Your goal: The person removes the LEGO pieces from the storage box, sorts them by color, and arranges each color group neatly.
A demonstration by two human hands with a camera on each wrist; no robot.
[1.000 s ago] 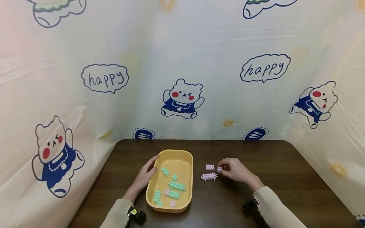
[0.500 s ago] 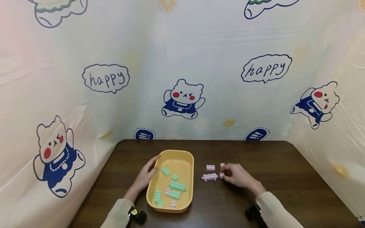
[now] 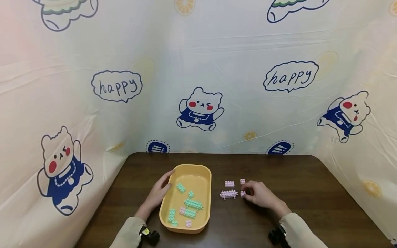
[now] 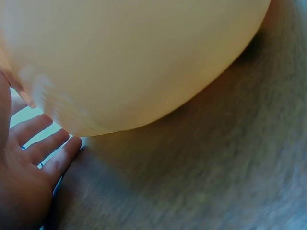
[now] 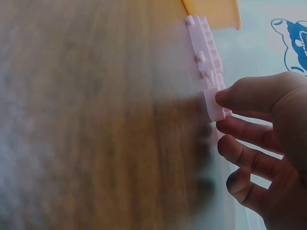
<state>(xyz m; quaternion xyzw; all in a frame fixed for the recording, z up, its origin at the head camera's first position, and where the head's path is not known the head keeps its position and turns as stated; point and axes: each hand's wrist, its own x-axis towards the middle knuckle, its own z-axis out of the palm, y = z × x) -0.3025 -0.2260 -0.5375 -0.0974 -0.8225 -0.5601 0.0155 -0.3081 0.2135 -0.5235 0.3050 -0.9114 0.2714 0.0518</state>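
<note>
- Backdrop (image 3: 235, 44): pale cloth with bears, orange slices and two bubbles, each reading "happy". The blue ovals low down carry white strokes I cannot read as a word. The right wrist view catches part of one blue-clad bear.
- Table (image 3: 279, 168): dark wood, its far edge seen only from the head.
- Tray (image 3: 198, 179): yellow, left of the table's middle, with green and pink bricks inside. The left wrist view shows its curved outer wall, with a pale ribbed patch near the fingers; the right wrist view shows just a corner.
- Left hand (image 3: 157, 193): at the tray's left side, touching it. The left wrist view shows the fingers apart, their tips by the wall.
- Right hand (image 3: 262, 194): thumb and forefinger pinch the held brick; the right wrist view shows the other fingers bent and apart.
- Long pink piece (image 3: 228, 194): on the table, right of the tray. The right wrist view shows round knobs along it.
- Long green piece (image 3: 193, 204): inside the tray.
- Pink block (image 3: 229, 184): just behind the long pink piece.
- Held brick (image 3: 243, 194): small, pink, at the right end of the long pink piece. From the head a narrow gap shows between them; the right wrist view overlaps them.
- Spare brick (image 3: 242, 181): small, pink, behind the held brick.
</note>
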